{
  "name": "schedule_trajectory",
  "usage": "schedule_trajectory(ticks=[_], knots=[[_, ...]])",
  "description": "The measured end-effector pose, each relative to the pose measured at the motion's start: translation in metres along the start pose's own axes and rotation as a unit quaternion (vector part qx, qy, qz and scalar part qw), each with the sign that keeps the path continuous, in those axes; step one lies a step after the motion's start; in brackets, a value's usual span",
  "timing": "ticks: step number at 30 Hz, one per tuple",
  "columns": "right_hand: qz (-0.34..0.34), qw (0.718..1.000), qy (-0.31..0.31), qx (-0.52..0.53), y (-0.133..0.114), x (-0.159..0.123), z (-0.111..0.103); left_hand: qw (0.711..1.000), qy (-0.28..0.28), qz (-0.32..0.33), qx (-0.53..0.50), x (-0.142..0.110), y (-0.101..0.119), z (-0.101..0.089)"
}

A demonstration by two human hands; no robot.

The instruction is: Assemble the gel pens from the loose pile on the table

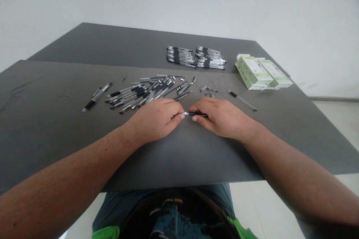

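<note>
Between my two hands a pen (194, 113) lies roughly level, a little above the table's near half. My right hand (221, 115) is closed round its black-grip part. The thumb and forefinger of my left hand (158, 117) pinch its silver tip end; whatever else they hold is hidden. Just beyond my left hand spreads a loose pile of pen barrels with black grips (131, 97), mixed with thin refills. Small pen parts (183, 86) lie scattered past the gap between my hands.
Neat rows of pens (181, 56) and more pens (211, 59) lie at the back. Two green-and-white boxes (254, 73) stand at the back right. A single pen (242, 101) rests right of my right hand. At far left is another pen (97, 97). The dark table (174, 164) has a near edge by my lap.
</note>
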State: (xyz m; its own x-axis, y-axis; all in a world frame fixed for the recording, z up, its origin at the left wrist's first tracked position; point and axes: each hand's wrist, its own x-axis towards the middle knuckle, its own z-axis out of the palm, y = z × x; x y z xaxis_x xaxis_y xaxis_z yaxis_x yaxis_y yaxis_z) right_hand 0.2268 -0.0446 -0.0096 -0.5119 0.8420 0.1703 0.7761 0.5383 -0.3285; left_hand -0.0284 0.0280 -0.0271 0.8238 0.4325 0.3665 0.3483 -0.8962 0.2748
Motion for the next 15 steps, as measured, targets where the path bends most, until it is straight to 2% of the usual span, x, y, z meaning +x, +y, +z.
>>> schedule_trajectory(ticks=[15], knots=[[-0.010, 1.000, -0.024, 0.003, 0.0003, 0.0014, 0.0018, 1.000, -0.016, -0.006, 0.000, -0.0005, -0.0017, -0.0001]])
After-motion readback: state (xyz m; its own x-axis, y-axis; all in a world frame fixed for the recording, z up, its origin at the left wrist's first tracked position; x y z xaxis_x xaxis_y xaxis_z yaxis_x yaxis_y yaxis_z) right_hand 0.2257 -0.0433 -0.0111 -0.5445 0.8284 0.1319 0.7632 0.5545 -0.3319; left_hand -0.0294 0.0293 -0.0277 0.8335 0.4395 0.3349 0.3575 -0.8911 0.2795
